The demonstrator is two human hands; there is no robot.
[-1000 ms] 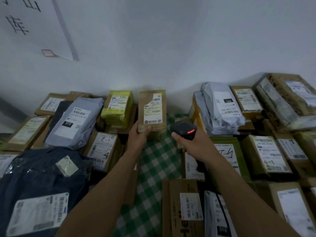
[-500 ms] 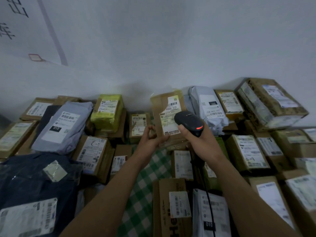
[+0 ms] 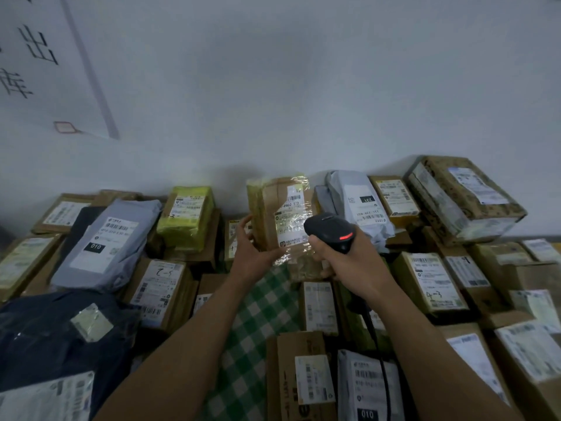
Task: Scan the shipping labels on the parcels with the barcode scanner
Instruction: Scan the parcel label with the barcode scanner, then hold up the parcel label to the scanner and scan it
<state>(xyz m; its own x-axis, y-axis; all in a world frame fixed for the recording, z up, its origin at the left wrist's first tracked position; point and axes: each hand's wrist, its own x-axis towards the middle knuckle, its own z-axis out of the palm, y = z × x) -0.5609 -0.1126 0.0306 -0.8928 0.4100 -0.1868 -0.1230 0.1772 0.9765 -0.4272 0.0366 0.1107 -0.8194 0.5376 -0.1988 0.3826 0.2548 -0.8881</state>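
My left hand holds a brown tape-wrapped cardboard parcel upright by its lower left edge, its white shipping label facing me. My right hand grips a black barcode scanner with a lit red strip, held just right of the label and aimed at it. The scanner's light brightens the label and tape. A black cable hangs from the scanner's handle.
Labelled parcels surround both hands: a grey bag and yellow-green parcel at left, a dark bag at near left, brown boxes and a grey bag at right. Green checked cloth shows between them. A white wall rises behind.
The parcel has been lifted and shifted right, closer to the scanner. The scanner now points at the label, which is lit up.
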